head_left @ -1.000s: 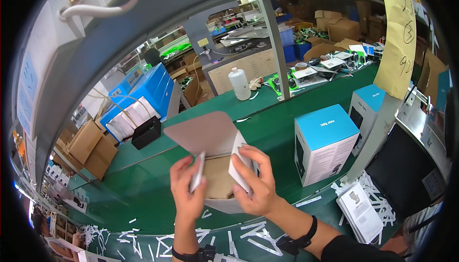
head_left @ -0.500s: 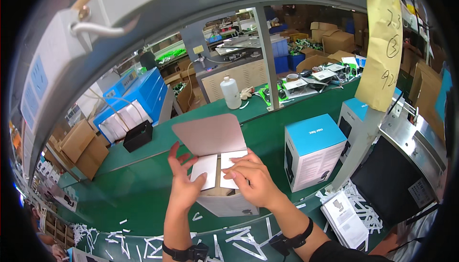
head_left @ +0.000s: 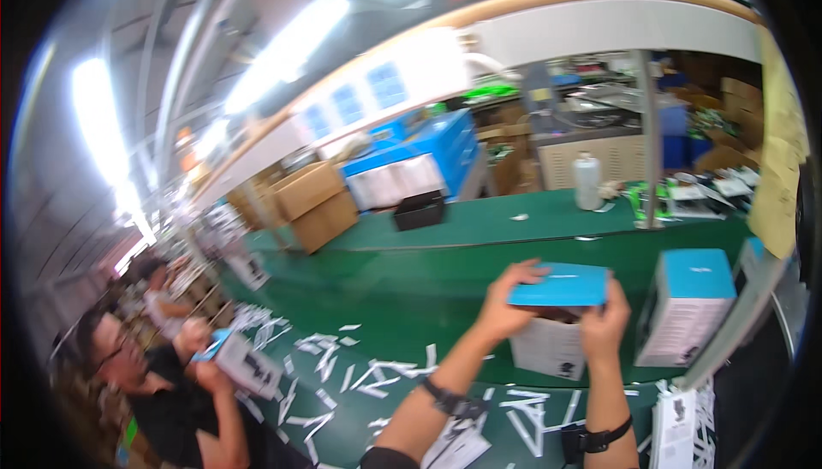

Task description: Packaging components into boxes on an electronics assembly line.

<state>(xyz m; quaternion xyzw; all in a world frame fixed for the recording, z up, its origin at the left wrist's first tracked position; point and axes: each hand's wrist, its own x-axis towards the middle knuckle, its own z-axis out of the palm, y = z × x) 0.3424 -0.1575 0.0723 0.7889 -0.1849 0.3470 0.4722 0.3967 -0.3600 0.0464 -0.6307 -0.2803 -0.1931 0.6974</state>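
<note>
Folded over from its raised stance at the far edge, the glossy blue cardboard lid (head_left: 561, 285) now shows its outer face upward, both hands have shifted to its sides, and the view has swung left. The left hand (head_left: 507, 304) grasps the lid's left side, fingers over the top toward the far edge; the right hand (head_left: 605, 322) grasps its right side near the near corner, though blur hides exactly how the thumbs press. Between them, directly below the lid, is the white cardboard box (head_left: 548, 349), resting on the green worktop (head_left: 411, 298) and appearing to stand with its long axis upright. What matters most is the dark gap under the lid's near edge: that edge looks raised above the box's near wall, with the right hand nearer to it and the left reaching farther across. Just right of the right hand stands a second white box with a blue top (head_left: 685, 332), apart from the first. On the near side, white paper strips (head_left: 431, 355) lie scattered, with a stack of printed white leaflets (head_left: 674, 430) at the near right. Beyond, on the far side, stands a translucent white plastic bottle (head_left: 587, 182); well apart at the near left, a co-worker (head_left: 171, 409) holds another blue-and-white box (head_left: 246, 366).
</note>
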